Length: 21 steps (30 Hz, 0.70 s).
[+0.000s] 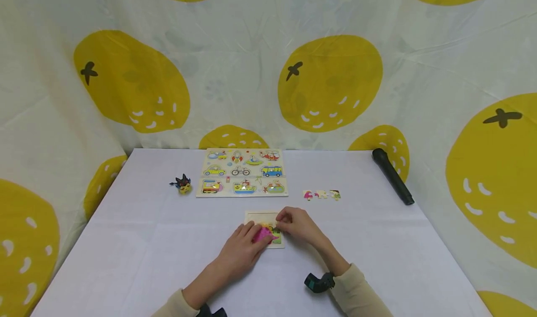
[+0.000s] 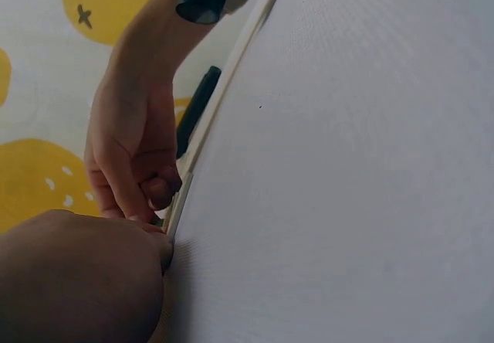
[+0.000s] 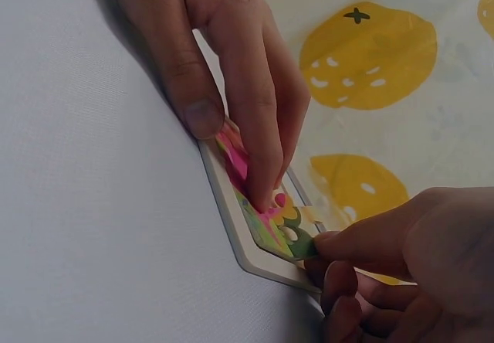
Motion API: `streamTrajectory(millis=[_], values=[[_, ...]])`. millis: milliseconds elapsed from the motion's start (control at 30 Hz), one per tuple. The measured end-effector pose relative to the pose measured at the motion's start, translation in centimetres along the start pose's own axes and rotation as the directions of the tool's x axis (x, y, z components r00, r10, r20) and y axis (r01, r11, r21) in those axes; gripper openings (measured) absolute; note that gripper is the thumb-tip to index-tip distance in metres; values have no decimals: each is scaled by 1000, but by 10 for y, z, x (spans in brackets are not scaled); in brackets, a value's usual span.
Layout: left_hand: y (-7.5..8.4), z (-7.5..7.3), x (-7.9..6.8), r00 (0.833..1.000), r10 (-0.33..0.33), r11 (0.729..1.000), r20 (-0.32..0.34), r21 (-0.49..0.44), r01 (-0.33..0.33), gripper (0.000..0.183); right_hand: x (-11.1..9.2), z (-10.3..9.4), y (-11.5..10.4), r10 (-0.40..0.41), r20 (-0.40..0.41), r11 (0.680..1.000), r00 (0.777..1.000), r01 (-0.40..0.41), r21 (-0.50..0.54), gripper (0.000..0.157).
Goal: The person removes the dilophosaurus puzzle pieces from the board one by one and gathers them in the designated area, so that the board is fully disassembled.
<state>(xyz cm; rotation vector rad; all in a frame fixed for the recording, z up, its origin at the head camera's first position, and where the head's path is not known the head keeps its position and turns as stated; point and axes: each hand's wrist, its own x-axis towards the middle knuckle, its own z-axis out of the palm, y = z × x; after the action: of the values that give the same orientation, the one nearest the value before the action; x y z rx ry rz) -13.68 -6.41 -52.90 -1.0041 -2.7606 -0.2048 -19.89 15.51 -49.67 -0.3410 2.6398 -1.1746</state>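
Note:
A small wooden jigsaw board [image 1: 261,215] lies on the table in front of me, showing a partly laid pink, yellow and green picture. My left hand [image 1: 241,251] rests on its left part. In the right wrist view the fingers of that left hand [image 3: 247,80] are fairly straight, one fingertip pressing the pink section and the thumb at the board's near edge. At the board's right side, my right hand [image 1: 299,224] pinches a green puzzle piece [image 3: 303,245] between thumb and fingers. The piece sits at the picture's edge, partly covered by the fingertips.
Three loose puzzle pieces [image 1: 321,195] lie in a row beyond my right hand. Behind the board is a larger wooden vehicle puzzle [image 1: 242,172]. A small dark-and-yellow figurine [image 1: 183,184] stands to its left. A black cylindrical object [image 1: 393,176] lies along the right edge.

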Motion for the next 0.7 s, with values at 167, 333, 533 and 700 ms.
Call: streamTrajectory(millis=[167,333,533,700], values=[[0,1,0,1000,-9,1000,2,1,9,37,1,2,0,47,-11,998,999,-46,51,10],[0,1,0,1000,-13,1000,-2,2,13,38,2,1,3,73,13,985,997,-74,154,12],[0,2,0,1000,-16,1000,-14,-16,16,37,4,-6,8,82,18,959,996,-84,271,14],[-1,2,-1,999,-6,1000,-47,-29,5,35,5,-16,12,81,-13,950,997,-73,305,15]])
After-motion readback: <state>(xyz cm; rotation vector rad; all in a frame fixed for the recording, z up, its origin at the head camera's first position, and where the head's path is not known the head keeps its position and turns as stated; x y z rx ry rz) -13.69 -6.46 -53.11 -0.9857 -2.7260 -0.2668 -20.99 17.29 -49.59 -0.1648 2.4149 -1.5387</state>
